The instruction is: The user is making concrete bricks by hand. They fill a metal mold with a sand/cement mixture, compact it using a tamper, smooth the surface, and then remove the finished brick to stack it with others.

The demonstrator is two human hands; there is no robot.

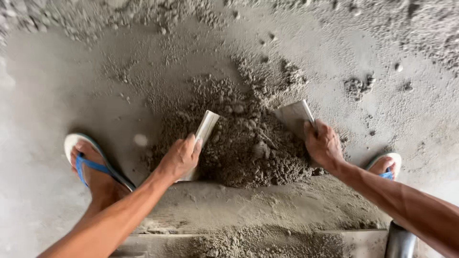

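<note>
Sand-filled tray (363, 241) lies nearest, at the bottom edge; only its far part is seen, and the rest is cut off by the frame. Beside it on the right stands a grey metal cylinder (400, 241), also cut off, so I cannot tell what it is. Both forearms come in from the bottom corners. The left hand (180, 157) is closed around a flat pale board (204, 131), which stands on its edge at the left side of the pile of damp grey sand mix (248, 143); the lower part of the board is hidden behind the hand. The right hand (324, 143) is clamped on a second flat board (294, 117), which leans at the right side of the pile, with its lower end buried in the mix. Left foot (95, 177) in a blue-strapped sandal stands well apart on the concrete floor (48, 86). Of the right foot (385, 165) only the toes show behind the arm. Farther away, loose sand (358, 86) is scattered, blurred near the top.
</note>
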